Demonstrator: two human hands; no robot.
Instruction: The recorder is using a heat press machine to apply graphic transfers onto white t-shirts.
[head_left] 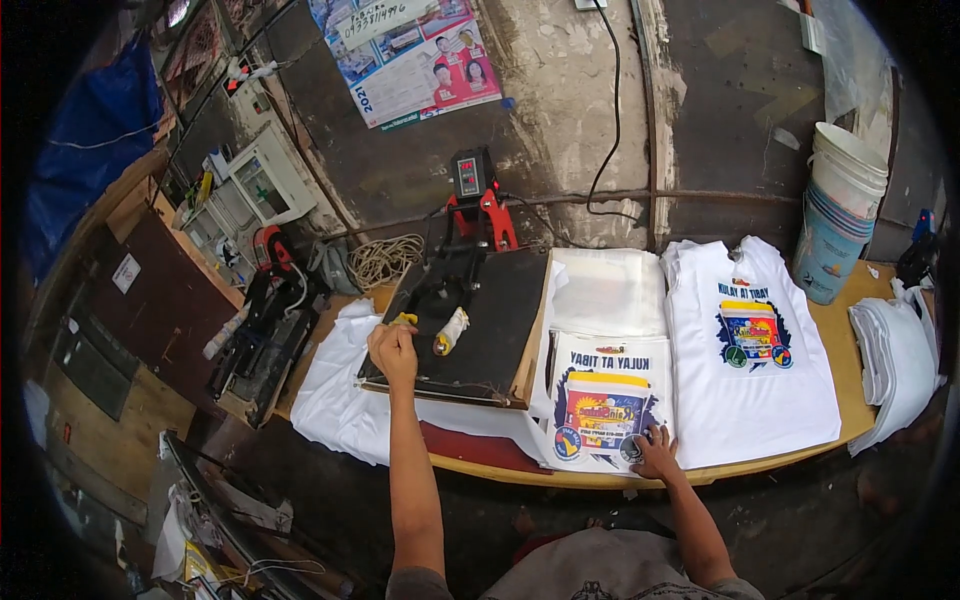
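Note:
My left hand (pixel 392 352) is closed in a fist at the left side of a heat press (pixel 490 310). A bit of yellow shows just beyond it, and what the fingers hold is hidden. The press's wrapped white handle (pixel 452 333) sticks out over its dark upper plate. White cloth (pixel 345 400) spreads out from under the press. My right hand (pixel 657 455) lies with fingers apart on the lower right corner of a transfer sheet (pixel 640 362), whose print is mirrored and colourful. Right of it, a white shirt (pixel 790 420) lies flat with a matching print.
A stack of buckets (pixel 835 215) stands at the table's back right, with folded white cloth (pixel 895 360) before it. Blank pale sheets (pixel 610 290) lie behind the print. Coiled rope (pixel 385 260) and a second press (pixel 265 340) are to the left. A cable (pixel 617 110) hangs down the wall.

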